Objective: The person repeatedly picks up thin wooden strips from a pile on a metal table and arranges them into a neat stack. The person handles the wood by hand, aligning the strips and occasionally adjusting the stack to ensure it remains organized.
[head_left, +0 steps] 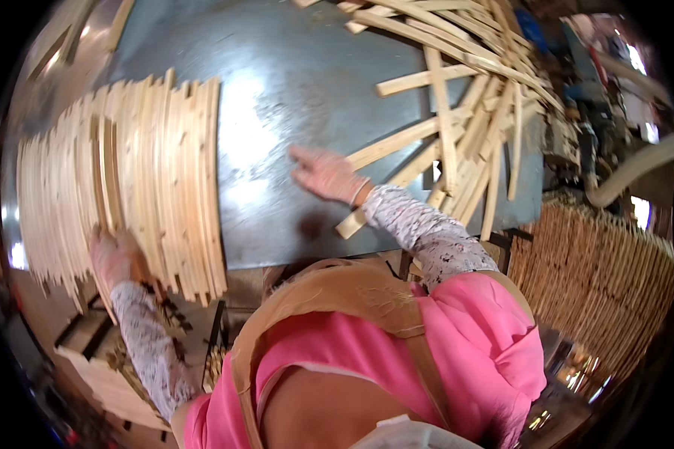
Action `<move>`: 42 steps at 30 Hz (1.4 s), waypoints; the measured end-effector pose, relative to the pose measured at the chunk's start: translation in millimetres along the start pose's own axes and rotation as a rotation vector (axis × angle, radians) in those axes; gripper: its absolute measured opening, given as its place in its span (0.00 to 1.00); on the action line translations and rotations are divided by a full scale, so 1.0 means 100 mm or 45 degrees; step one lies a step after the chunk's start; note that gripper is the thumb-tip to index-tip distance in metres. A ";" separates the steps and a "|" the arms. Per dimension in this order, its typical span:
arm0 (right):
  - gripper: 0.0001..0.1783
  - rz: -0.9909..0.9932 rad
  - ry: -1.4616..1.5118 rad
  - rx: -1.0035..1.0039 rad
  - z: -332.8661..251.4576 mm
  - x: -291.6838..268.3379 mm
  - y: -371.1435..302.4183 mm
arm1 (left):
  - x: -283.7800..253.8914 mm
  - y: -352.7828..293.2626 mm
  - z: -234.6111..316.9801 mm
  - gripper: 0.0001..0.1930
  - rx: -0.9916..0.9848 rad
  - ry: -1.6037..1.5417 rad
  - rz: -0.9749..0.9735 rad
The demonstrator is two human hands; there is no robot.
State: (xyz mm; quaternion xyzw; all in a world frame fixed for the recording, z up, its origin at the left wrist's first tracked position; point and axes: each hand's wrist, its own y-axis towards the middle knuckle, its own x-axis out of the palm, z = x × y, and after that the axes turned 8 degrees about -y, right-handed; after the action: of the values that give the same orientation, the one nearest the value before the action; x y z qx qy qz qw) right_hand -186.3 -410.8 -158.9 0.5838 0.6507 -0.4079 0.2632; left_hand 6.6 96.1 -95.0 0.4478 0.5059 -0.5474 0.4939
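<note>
Long pale wooden strips lie side by side in a wide row on the left of the metal table. My left hand is at the near end of this row, its fingers closed around a strip that stands out from its neighbours beside a dark gap. The fingertips are partly blurred. Over bare metal, between the row and a loose heap of strips, my right hand is held with fingers stretched out and nothing in it. Both hands appear to wear thin, light gloves.
The heap's strips cross at many angles on the right, some jutting past the table edge. A tall stack of strips stands at the lower right. Machinery with a pale hose is beyond it. Below the row is a wooden stack.
</note>
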 end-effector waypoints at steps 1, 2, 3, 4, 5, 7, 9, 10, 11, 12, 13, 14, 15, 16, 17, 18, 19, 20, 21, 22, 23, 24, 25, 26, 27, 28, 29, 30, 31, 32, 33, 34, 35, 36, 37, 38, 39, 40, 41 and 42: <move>0.32 0.250 -0.108 -0.022 0.45 -0.15 -0.05 | 0.13 -0.01 -0.47 0.36 0.228 0.296 0.060; 0.30 0.320 -0.278 0.158 0.77 -0.39 -0.14 | 0.23 0.11 -0.60 0.36 0.178 0.324 -0.006; 0.28 0.377 -0.428 0.299 1.06 -0.64 -0.11 | 0.21 0.16 -0.64 0.37 0.087 0.371 -0.061; 0.27 0.450 -0.596 0.337 1.48 -0.83 -0.05 | 0.04 0.19 -0.37 0.36 -0.117 0.314 -0.140; 0.26 0.520 -0.760 0.383 1.88 -0.97 0.00 | -0.12 0.20 -0.08 0.35 -0.314 0.262 -0.220; 0.24 0.566 -1.062 0.265 2.34 -1.26 0.11 | 0.02 0.17 0.05 0.34 -0.253 0.238 0.058; 0.23 0.433 -1.125 0.179 2.56 -1.40 0.15 | 0.12 0.15 0.67 0.34 -0.155 -0.425 0.070; 0.23 0.287 -1.021 0.129 2.46 -1.49 0.26 | 0.17 0.08 0.99 0.33 -0.161 -0.927 0.034; 0.23 0.143 -0.924 0.069 2.24 -1.62 0.40 | 0.34 -0.02 1.25 0.34 -0.072 -1.119 0.011; 0.22 0.146 -0.793 -0.055 1.88 -1.67 0.51 | 0.51 -0.20 1.62 0.34 0.136 -1.087 0.009; 0.22 0.154 -0.672 -0.163 1.43 -1.72 0.52 | 0.69 -0.35 1.99 0.35 0.395 -0.984 0.016; 0.23 0.184 -0.593 -0.244 0.99 -1.80 0.51 | 0.84 -0.50 2.44 0.35 0.629 -0.926 -0.002; 0.24 0.210 -0.523 -0.323 0.59 -1.86 0.49 | 0.75 -0.80 3.11 0.38 0.478 -1.603 -0.364; 0.24 0.409 -0.370 -0.462 0.27 -1.93 0.45 | 0.60 -0.90 3.62 0.43 0.791 -1.304 -0.363; 0.23 0.598 -0.199 -0.624 -0.04 -1.97 0.44 | 0.39 -1.06 4.07 0.47 0.545 -1.470 -0.812; 0.24 0.766 -0.044 -0.651 -0.46 -2.02 0.48 | 0.74 -1.14 4.24 0.45 0.790 -1.513 -0.658; 0.26 0.921 0.129 -0.666 -0.73 -2.05 0.52 | 0.99 -1.10 4.32 0.42 0.875 -1.570 -0.549; 0.27 0.914 0.485 -0.664 -0.91 -2.16 0.52 | 1.20 -1.05 4.42 0.39 0.976 -1.629 -0.444; 0.28 0.894 0.850 -0.641 -1.03 -2.23 0.53 | 1.25 -0.92 4.51 0.36 0.929 -1.716 -0.388; 0.29 0.870 1.200 -0.596 -1.09 -2.26 0.53 | 1.27 -0.80 4.61 0.34 0.894 -1.810 -0.344; 0.32 1.081 0.679 -0.645 -0.85 -2.21 0.60 | 1.30 -0.70 4.63 0.31 0.842 -1.891 -0.286; 0.35 1.051 0.424 -0.430 -0.63 -2.16 0.47 | 1.27 -0.68 4.63 0.28 0.796 -1.983 -0.237; 0.39 0.990 0.166 -0.227 -0.38 -2.08 0.37 | 1.12 -0.63 4.60 0.26 0.602 -2.125 -0.383; 0.42 0.683 0.201 0.177 -0.23 -1.94 0.20 | 1.00 -0.57 4.49 0.24 0.358 -2.273 -0.486; 0.48 0.611 0.262 0.267 0.14 -1.53 0.05 | 0.82 -0.53 4.46 0.21 0.121 -2.425 -0.580; 0.49 0.558 0.039 0.445 0.39 -1.07 -0.15 | 0.74 -0.46 4.40 0.22 0.056 -2.394 -0.497; 0.49 0.349 -0.112 0.481 0.52 -0.76 -0.36 | 0.64 -0.41 4.28 0.22 -0.022 -2.347 -0.414; 0.48 0.138 -0.256 0.530 0.59 -0.51 -0.53 | 0.51 -0.36 4.16 0.24 -0.115 -2.111 -0.475; 0.48 0.129 -0.342 0.498 0.60 -0.38 -0.57 | 0.52 -0.36 4.05 0.24 -0.131 -2.050 -0.479; 0.47 0.123 -0.427 0.467 0.62 -0.26 -0.59 | 0.55 -0.37 3.95 0.24 -0.146 -1.989 -0.486; 0.47 0.116 -0.513 0.436 0.64 -0.19 -0.59 | 0.57 -0.39 3.86 0.24 -0.163 -1.929 -0.496; 0.44 0.106 -0.445 0.478 0.60 -0.27 -0.57 | 0.54 -0.49 3.77 0.26 -0.156 -1.916 -0.508; 0.43 0.056 -0.369 0.408 0.60 -0.41 -0.58 | 0.60 -0.56 3.66 0.27 -0.183 -1.901 -0.510; 0.43 0.009 -0.296 0.338 0.64 -0.61 -0.61 | 0.71 -0.61 3.53 0.27 -0.207 -1.891 -0.511; 0.42 -0.039 -0.223 0.270 0.68 -0.82 -0.65 | 0.80 -0.63 3.42 0.28 -0.231 -1.880 -0.515; 0.42 -0.219 -0.146 0.196 0.69 -1.09 -0.72 | 0.85 -0.65 3.28 0.29 -0.234 -1.857 -0.517; 0.42 -0.404 -0.070 0.120 0.68 -1.40 -0.81 | 0.83 -0.68 3.17 0.27 -0.274 -1.861 -0.495; 0.42 -0.577 0.002 0.066 0.70 -1.58 -0.92 | 0.84 -0.65 3.11 0.27 -0.289 -1.914 -0.537; 0.40 -0.494 0.195 0.071 0.78 -1.56 -1.01 | 0.84 -0.61 3.06 0.26 -0.308 -1.968 -0.559; 0.38 -0.415 0.383 0.076 0.86 -1.46 -1.11 | 0.87 -0.62 3.03 0.24 -0.302 -2.134 -0.531</move>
State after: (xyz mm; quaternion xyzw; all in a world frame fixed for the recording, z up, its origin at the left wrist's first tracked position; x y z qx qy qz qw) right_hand -280.0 -560.9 -59.6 0.5328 0.7561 -0.3723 0.0763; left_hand -61.4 -213.1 -148.1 -0.2585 0.1012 -0.7196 0.6365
